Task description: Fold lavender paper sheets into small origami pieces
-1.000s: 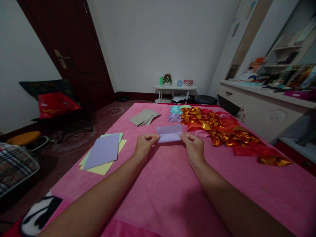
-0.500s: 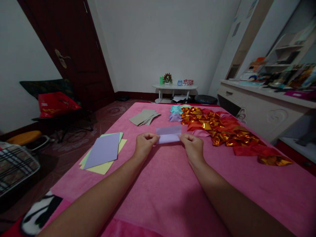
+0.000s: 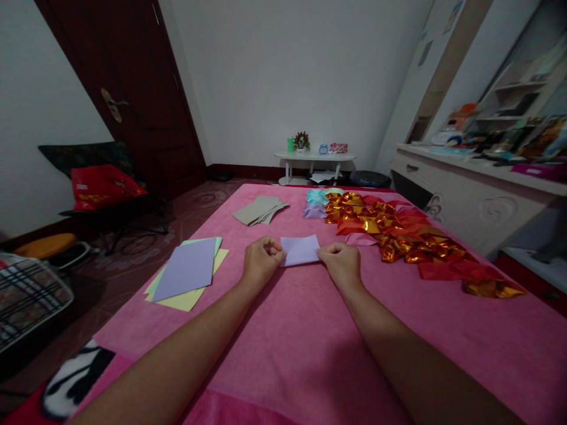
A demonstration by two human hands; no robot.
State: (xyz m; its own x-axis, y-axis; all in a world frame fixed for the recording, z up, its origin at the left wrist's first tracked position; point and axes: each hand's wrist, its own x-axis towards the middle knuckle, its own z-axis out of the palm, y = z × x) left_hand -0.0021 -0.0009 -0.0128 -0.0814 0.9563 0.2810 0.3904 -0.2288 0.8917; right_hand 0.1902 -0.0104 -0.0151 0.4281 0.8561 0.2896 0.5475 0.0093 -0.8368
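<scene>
A small folded lilac paper (image 3: 300, 249) lies on the pink cloth (image 3: 292, 330) in front of me. My left hand (image 3: 260, 260) pinches its left edge with curled fingers. At the paper's right edge, my right hand (image 3: 340, 264) pinches it the same way. Both forearms stretch out over the cloth toward the paper.
A stack of lilac, green and yellow sheets (image 3: 186, 273) lies at the left. Grey-brown cards (image 3: 259, 210) sit farther back. Folded lilac and teal pieces (image 3: 315, 203) adjoin a heap of gold and red foil pieces (image 3: 398, 233) at the right. A white dresser (image 3: 469, 189) stands to the right.
My hands have moved closer together and the lilac paper between them looks narrower, folded over from a wider strip.
</scene>
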